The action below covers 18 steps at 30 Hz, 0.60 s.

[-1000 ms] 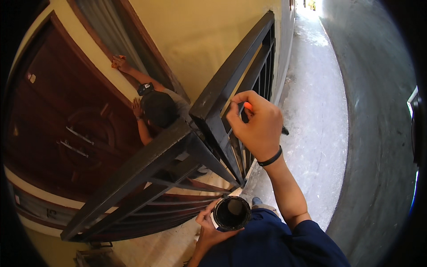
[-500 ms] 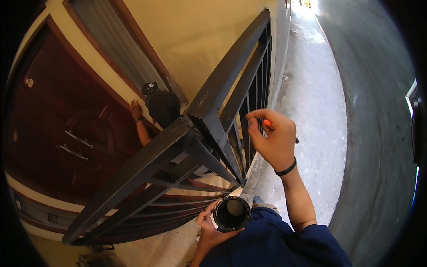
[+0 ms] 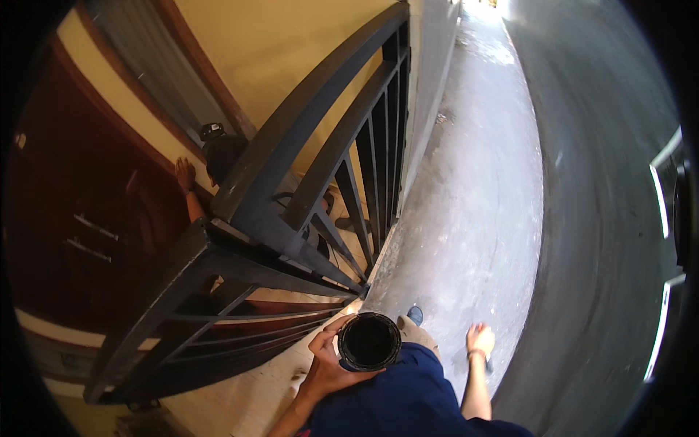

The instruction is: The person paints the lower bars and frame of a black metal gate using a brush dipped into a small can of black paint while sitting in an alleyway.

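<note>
My left hand (image 3: 325, 368) is wrapped round an open paint can (image 3: 369, 342) in front of my dark blue shirt. Its rim is smeared black and its inside is dark. Low at my side, my right hand (image 3: 480, 340) hangs over the pale pavement with its fingers curled. Something small and dark shows beside its wrist, too indistinct to name. A black metal gate or railing (image 3: 320, 109) with flat bars stands upright in front of me. It meets another barred section (image 3: 156, 313) at a corner, and neither hand touches it.
Behind the bars, a person in dark clothes and a cap (image 3: 222, 153) rests a hand near a dark red door (image 3: 65, 182) with two silver handles. A yellow wall (image 3: 247, 44) rises beyond. Grey pavement (image 3: 466, 218) runs alongside a darker road (image 3: 604, 240).
My right hand has dropped from beside the railing down to my side. The railing and the person behind it have shifted left in view. My left hand still holds the can.
</note>
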{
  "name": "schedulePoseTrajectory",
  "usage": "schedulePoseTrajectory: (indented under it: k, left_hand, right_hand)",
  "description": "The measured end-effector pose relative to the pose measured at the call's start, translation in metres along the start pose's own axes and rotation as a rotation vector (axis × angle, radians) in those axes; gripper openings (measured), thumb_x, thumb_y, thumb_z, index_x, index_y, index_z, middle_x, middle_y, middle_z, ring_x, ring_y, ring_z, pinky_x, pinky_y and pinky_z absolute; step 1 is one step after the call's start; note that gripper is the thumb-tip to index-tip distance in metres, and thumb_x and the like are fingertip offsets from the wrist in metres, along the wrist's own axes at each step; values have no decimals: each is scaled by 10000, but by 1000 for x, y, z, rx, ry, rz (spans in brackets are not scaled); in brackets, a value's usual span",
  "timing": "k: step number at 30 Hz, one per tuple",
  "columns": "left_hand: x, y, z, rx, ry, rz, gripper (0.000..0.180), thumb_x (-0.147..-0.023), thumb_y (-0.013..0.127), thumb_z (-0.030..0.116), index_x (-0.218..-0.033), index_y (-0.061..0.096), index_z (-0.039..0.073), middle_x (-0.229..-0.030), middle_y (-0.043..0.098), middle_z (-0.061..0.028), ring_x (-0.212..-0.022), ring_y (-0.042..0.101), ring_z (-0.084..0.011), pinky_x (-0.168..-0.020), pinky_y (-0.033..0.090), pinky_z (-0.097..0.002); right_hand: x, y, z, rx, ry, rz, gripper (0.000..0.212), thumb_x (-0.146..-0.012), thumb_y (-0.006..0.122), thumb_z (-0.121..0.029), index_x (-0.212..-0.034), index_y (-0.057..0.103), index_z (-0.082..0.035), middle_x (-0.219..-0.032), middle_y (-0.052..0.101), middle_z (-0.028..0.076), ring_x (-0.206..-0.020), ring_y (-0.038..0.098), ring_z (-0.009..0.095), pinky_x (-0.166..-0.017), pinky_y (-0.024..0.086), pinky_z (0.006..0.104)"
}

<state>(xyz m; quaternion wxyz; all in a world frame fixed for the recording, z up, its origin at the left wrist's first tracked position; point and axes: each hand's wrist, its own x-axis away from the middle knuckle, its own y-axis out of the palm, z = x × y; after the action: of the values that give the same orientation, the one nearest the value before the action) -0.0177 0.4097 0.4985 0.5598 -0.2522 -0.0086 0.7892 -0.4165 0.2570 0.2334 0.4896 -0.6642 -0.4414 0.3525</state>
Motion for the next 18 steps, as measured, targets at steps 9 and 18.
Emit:
schedulePoseTrajectory:
  k: [9, 18]
  left_hand:
    - [-34, 77, -63, 214, 76, 157, 1013, -661, 1068, 249, -1455, 490, 3, -1500, 588, -215, -1400, 596, -334, -1193, 460, -431]
    - [-146, 154, -18, 161, -242, 284, 1008, -639, 1065, 232, -1425, 479, 1, -1484, 589, -211, -1407, 586, -326, -1204, 434, -411]
  right_hand:
    - [39, 115, 125, 397, -35, -465, 426, -968, 643, -418, -1063, 724, -11, -1045, 784, 205, -981, 752, 464, -845, 596, 562]
    - [-263, 27, 60, 396, -357, -322, 442, -1010, 614, -439, -1063, 729, -16, -1023, 786, 217, -950, 754, 468, -814, 593, 567]
